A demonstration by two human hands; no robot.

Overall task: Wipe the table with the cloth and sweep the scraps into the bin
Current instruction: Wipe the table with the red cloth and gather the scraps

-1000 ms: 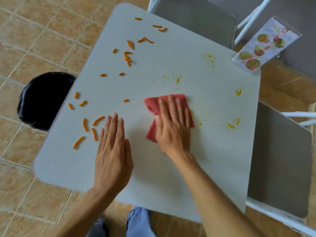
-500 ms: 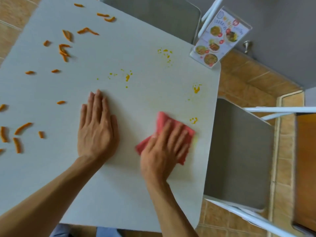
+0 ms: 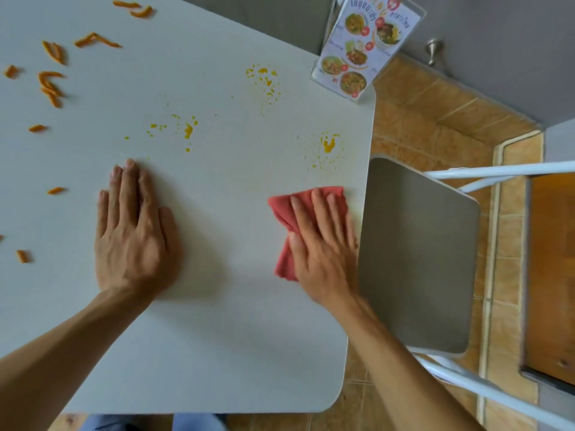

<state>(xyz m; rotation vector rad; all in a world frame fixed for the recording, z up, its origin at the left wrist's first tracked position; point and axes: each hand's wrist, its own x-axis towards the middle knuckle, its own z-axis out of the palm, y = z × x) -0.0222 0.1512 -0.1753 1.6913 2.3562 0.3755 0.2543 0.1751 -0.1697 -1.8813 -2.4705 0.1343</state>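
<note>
The right hand lay flat, fingers spread, on a red cloth near the right edge of the grey table. The left hand rested palm down on bare tabletop, well apart from the cloth. Orange scraps were scattered over the far left of the table. Yellow stains spotted the surface beyond the cloth and toward the middle. A menu card stood at the far right corner. A grey chair sat just beside the right edge.
</note>
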